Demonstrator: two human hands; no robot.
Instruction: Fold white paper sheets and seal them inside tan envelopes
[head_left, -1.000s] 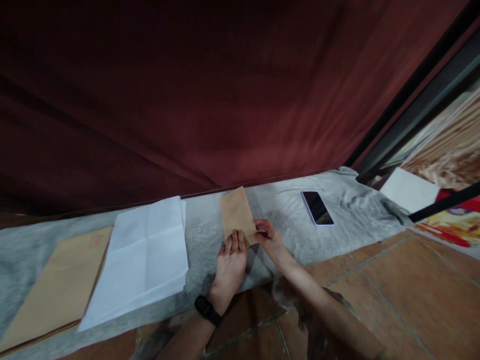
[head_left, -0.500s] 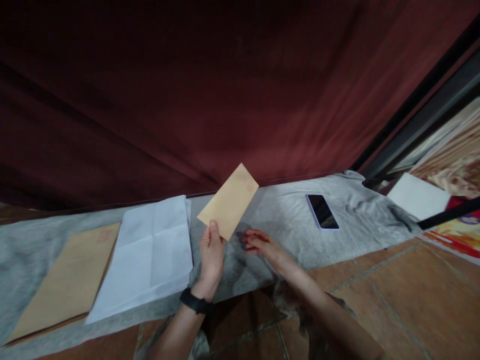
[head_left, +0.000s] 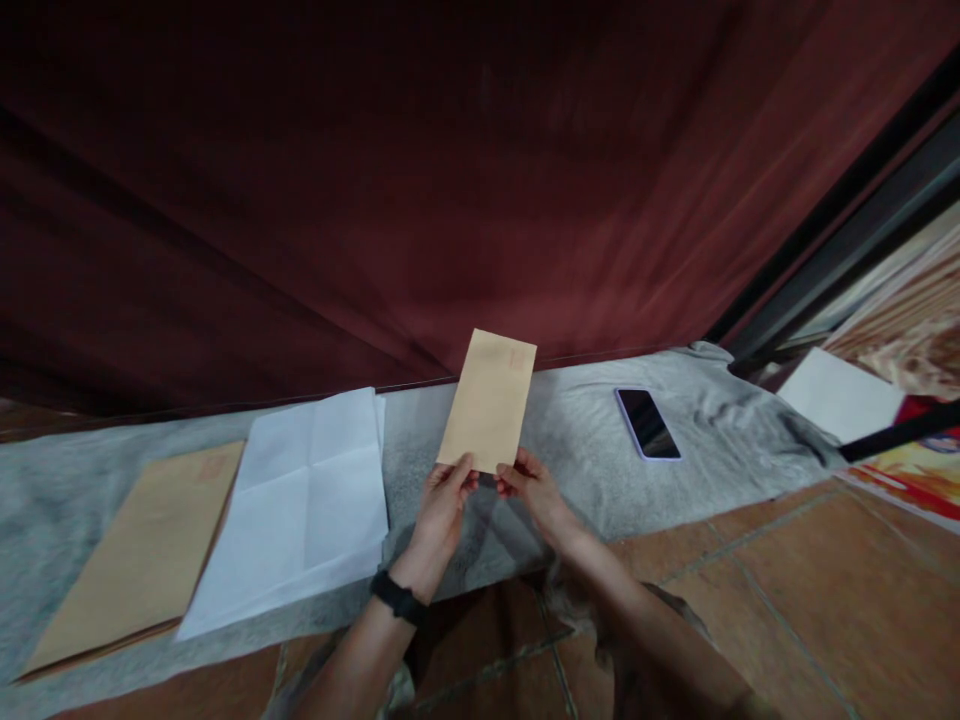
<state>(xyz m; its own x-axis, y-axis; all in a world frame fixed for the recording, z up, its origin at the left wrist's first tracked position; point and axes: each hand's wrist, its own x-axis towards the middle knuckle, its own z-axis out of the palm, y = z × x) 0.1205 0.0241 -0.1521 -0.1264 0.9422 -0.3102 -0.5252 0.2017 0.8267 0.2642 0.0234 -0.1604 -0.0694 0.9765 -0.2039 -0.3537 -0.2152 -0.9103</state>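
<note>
A small tan paper envelope (head_left: pixel 489 398) is held up in front of me, with faint reddish print near its upper right corner. My left hand (head_left: pixel 448 500) pinches its lower left edge, thumb on top, and wears a black band on the wrist. At the lower right corner, my right hand (head_left: pixel 530 488) grips it between thumb and fingers. Left of my hands lie white sheets of paper (head_left: pixel 300 510) with fold creases. Beyond them is a stack of larger-looking tan envelopes (head_left: pixel 142 560) with similar reddish print.
A phone with a light purple edge (head_left: pixel 648 424) lies on the grey cloth (head_left: pixel 577 500) to the right. A dark red curtain (head_left: pixel 450 200) hangs behind. Black bars (head_left: pixel 840 200), a white sheet (head_left: pixel 840 393) and a colourful printed box (head_left: pixel 922 465) are at far right. Tiled floor (head_left: pixel 780 580) lies below.
My right hand has moved up and taken hold of the envelope's lower right corner. The envelope has turned more upright and shifted slightly right, with my left hand still on it.
</note>
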